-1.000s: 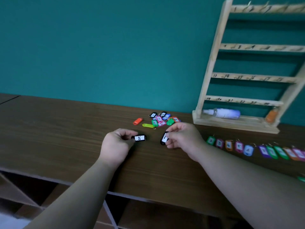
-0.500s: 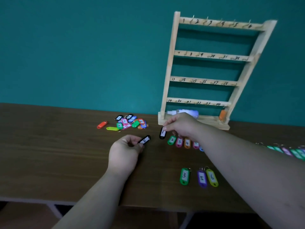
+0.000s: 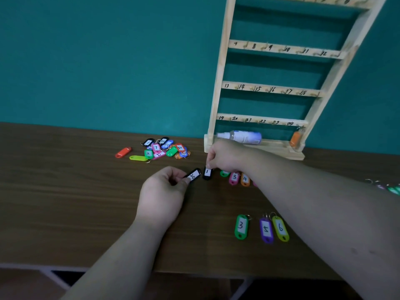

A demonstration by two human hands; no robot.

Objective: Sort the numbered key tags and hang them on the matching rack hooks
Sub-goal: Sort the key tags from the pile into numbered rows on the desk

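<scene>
This is a plain indoor workroom, set up as a sorting station; whether it belongs to a home or an office I cannot tell. A flat teal wall (image 3: 108, 61) runs behind a long table (image 3: 65, 191) with a dark wood-grain top, and pale frame bars (image 3: 47, 272) show under its front edge. At the back edge, before the wall, stands a bare-wood rack (image 3: 218, 83) with hand-numbered rungs and small hooks. A white spray bottle (image 3: 242, 137) lies on its base ledge. Coloured plastic key tags (image 3: 160, 149) with handwritten numbers lie in a loose heap near the back edge, and three more tags (image 3: 241, 227) lie side by side towards the front edge. The light is dim and even.
</scene>
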